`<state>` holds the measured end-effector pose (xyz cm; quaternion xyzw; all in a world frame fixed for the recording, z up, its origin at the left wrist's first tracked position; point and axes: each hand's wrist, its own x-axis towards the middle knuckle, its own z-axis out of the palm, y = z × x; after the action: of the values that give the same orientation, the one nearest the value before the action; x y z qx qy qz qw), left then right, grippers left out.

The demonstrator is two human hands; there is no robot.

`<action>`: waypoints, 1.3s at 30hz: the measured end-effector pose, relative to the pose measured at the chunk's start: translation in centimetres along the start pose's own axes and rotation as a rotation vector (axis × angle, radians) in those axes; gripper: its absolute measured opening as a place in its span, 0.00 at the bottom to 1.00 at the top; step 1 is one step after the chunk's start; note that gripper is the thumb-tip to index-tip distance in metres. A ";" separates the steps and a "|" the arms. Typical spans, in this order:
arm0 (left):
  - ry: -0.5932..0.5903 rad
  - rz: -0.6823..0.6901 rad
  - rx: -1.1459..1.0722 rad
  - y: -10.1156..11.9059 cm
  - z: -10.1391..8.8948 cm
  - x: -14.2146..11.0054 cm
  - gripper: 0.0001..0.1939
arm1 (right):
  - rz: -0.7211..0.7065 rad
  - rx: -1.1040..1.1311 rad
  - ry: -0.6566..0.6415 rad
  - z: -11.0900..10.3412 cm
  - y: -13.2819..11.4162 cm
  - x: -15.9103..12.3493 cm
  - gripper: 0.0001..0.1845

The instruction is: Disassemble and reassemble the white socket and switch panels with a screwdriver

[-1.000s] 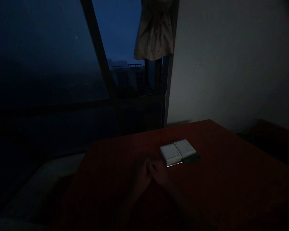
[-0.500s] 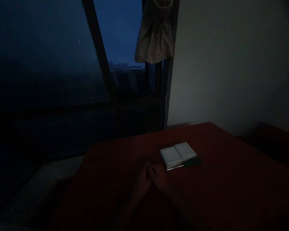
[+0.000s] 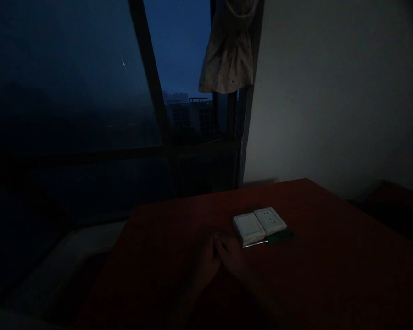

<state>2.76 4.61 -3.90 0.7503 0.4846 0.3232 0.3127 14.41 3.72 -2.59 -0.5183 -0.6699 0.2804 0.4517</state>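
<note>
My left hand [image 3: 207,257] and my right hand [image 3: 231,253] rest together on the red-brown table [image 3: 179,220], their fingertips touching. In the dim light the fingers of both look curled in and closed, with nothing visible held. Just right of my right hand lies a white wall switch plate [image 3: 248,228], and against its far right side sits a white wall socket [image 3: 270,220] with slots in its face. Along their near edge lies a screwdriver, its metal shaft pointing left and its green handle [image 3: 280,236] to the right.
A tall dark-framed window [image 3: 151,82] stands behind the table at the left, with buildings outside. A tied pale curtain [image 3: 229,64] hangs near its right side. A plain wall [image 3: 330,101] rises behind the table at the right. The room is very dark.
The whole view has shifted slightly, so things appear a little further right and lower. My hands stay together, and the switch plate, socket and screwdriver have not moved on the table.
</note>
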 end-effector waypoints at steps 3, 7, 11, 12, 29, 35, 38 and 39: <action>-0.005 0.002 -0.006 -0.1 0.0 0.1 0.20 | 0.000 -0.004 -0.003 0.0 0.2 0.1 0.26; -0.009 0.012 -0.020 0.4 -0.2 -0.1 0.20 | -0.002 -0.002 -0.011 0.1 0.3 0.1 0.28; 0.003 -0.001 -0.013 0.8 -0.5 -0.4 0.20 | -0.014 0.002 -0.016 -0.1 0.0 0.0 0.26; 0.004 -0.003 -0.009 0.8 -0.5 -0.5 0.20 | -0.018 0.002 -0.020 -0.1 -0.1 -0.1 0.26; 0.064 -0.142 0.136 -2.4 0.5 -5.1 0.23 | 0.031 0.010 -0.116 0.2 -2.1 -3.6 0.23; 0.026 -0.109 0.125 -0.8 0.1 -4.4 0.24 | 0.030 -0.005 -0.113 0.1 -1.6 -3.3 0.24; 0.039 -0.054 0.175 -0.9 0.3 -4.2 0.23 | 0.038 -0.017 -0.104 0.2 -1.4 -3.2 0.25; 0.040 -0.050 0.202 -1.0 0.5 -4.2 0.24 | 0.041 -0.022 -0.098 0.2 -1.3 -3.1 0.26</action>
<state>1.25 1.02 -5.73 0.7591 0.5394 0.2796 0.2337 13.79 0.36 -2.53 -0.5225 -0.6836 0.3072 0.4067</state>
